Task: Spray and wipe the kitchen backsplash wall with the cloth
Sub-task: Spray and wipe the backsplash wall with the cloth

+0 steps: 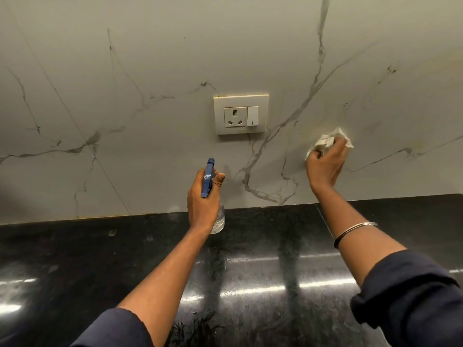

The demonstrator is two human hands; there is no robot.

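Our right hand (325,164) bunches one white cloth (327,141) in its curled fingers and presses it to the marble wall (150,71), right of the one socket plate (241,114) with its single switch. Our left hand (200,200) curls round one spray bottle (208,177), blue head up, above the black counter (100,259). Two bands (355,231) circle our right wrist.

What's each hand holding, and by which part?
Left hand grips the spray bottle at its neck; right hand clutches the bunched cloth against the backsplash.
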